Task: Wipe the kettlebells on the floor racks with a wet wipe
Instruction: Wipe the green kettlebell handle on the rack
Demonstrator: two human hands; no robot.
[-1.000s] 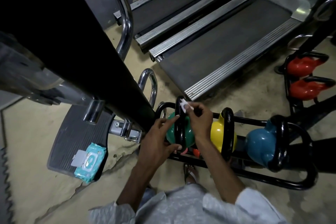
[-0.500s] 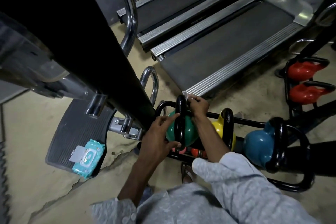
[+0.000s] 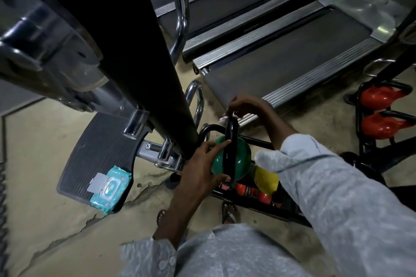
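Observation:
A green kettlebell (image 3: 240, 159) with a black handle sits at the left end of a black floor rack (image 3: 254, 206). My left hand (image 3: 202, 168) holds the handle between forefinger and thumb, steadying it. My right hand (image 3: 247, 105) pinches a white wet wipe (image 3: 225, 118) over the top of that handle. A yellow kettlebell (image 3: 265, 181) is beside the green one, mostly hidden by my right sleeve. Two red kettlebells (image 3: 380, 111) sit on a second rack at the right edge.
A teal pack of wet wipes (image 3: 109, 189) with its lid open lies on a ribbed black footplate (image 3: 96, 153) to the left. A big black machine post (image 3: 144, 56) leans over the rack's left end. Two treadmills (image 3: 288, 56) lie beyond. The floor is cracked concrete.
My right hand has slid the wipe from the front of the green kettlebell's handle up over its top and farther away. My right sleeve now covers the yellow and blue kettlebells.

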